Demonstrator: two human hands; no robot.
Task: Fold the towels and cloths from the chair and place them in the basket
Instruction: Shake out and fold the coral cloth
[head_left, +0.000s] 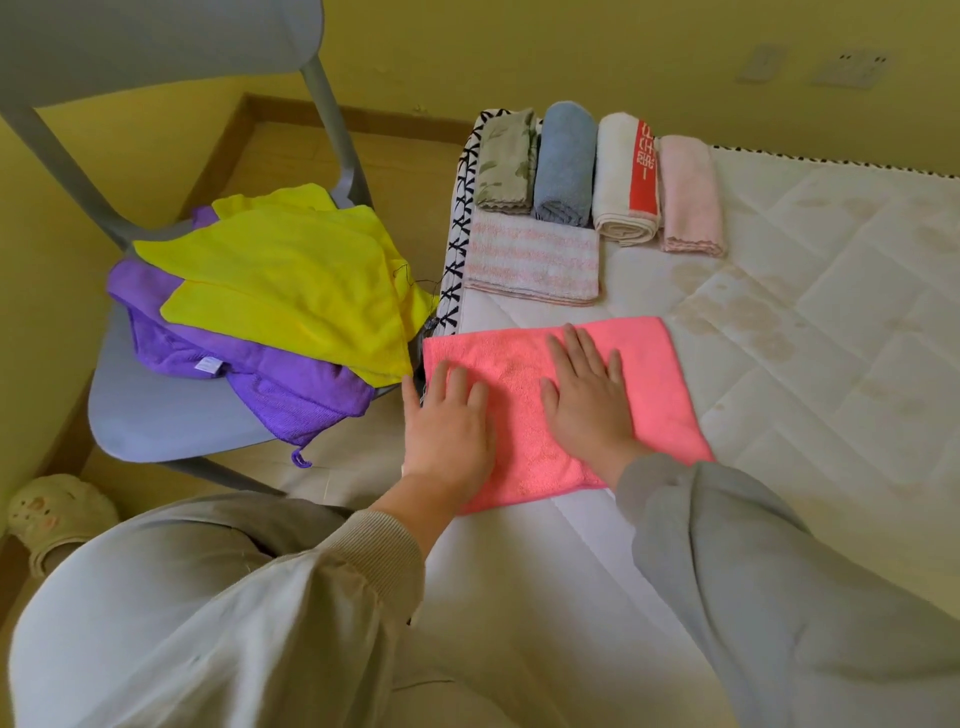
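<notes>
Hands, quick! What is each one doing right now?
Left hand: open, pressing flat on the pink cloth.
Right hand: open, pressing flat on the same cloth.

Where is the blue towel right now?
In the head view, the blue towel lies in the far row on the mattress, between the leaf-print cloth and the white towel.

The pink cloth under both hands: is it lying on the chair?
No, the pink cloth lies flat on the mattress, beside the chair that holds the yellow cloth and the purple cloth.
</notes>
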